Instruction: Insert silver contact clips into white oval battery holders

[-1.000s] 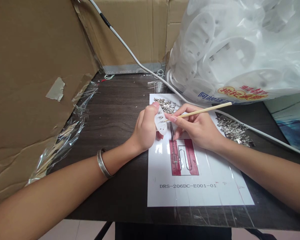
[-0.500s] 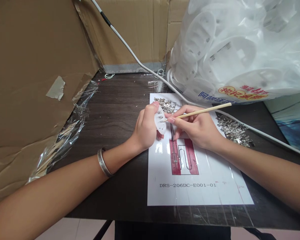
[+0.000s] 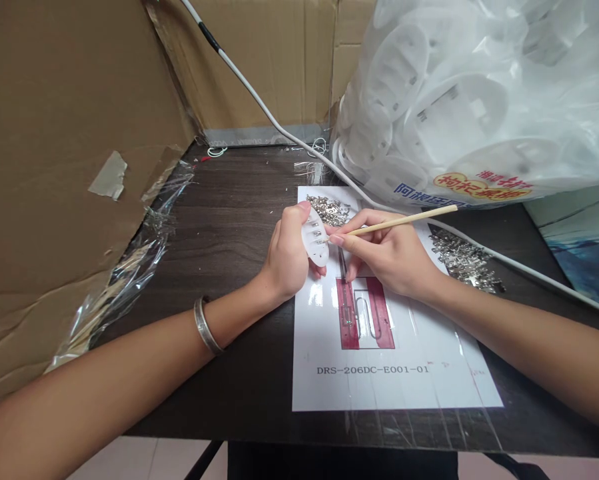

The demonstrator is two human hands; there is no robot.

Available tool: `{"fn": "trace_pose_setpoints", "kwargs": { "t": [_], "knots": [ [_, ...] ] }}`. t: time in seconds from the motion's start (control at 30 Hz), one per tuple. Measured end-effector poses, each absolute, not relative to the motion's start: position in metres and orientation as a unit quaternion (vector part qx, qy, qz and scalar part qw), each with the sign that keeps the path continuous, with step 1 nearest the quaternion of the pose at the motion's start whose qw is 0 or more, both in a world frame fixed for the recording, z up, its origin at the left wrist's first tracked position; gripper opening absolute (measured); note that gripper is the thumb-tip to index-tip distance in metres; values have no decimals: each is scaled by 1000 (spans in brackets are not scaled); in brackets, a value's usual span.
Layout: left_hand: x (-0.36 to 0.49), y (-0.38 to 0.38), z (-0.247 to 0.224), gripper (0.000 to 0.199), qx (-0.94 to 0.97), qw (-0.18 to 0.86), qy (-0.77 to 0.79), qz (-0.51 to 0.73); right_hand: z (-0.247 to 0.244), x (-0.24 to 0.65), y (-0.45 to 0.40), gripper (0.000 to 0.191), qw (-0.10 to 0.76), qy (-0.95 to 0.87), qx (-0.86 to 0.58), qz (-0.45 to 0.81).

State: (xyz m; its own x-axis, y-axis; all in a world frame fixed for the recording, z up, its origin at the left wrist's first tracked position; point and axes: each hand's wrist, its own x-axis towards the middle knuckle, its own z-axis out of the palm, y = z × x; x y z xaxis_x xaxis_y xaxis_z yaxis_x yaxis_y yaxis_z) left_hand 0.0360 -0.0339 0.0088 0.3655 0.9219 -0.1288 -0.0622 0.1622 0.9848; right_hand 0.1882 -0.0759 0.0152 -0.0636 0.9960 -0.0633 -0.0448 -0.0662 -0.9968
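While handheld, one disc, one stick

L hand curled, thumb up; R hand pinching; forearms angled fwd & in.

It looks like a small, makeshift assembly workspace: a dark wood-grain bench walled with brown cardboard panels, a taped-down white printed sheet marked "DRS-206DC-E001-01", heaps of small silvery metal parts, and a bulging clear plastic bag of what seem to be white disc-shaped plastic pieces.
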Motion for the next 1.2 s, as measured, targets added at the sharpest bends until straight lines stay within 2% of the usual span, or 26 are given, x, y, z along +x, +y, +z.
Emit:
{"fn": "trace_pose_setpoints", "kwargs": {
  "t": [0.3, 0.7, 0.93, 1.2],
  "knots": [
    [37, -33, 10, 53, 513, 646, 409, 390, 12, 189, -75, 36, 482, -483, -481, 551],
    [35, -34, 10, 55, 539, 640, 388, 388, 8, 191, -75, 36, 500, -480, -465, 551],
    [33, -34, 9, 53, 546, 639, 377, 388, 9, 191, -77, 43, 499, -484, -457, 554],
    [33, -34, 9, 53, 543, 641, 379, 388, 6, 191, -77, 41, 501, -500, -446, 547]
  ]
}}
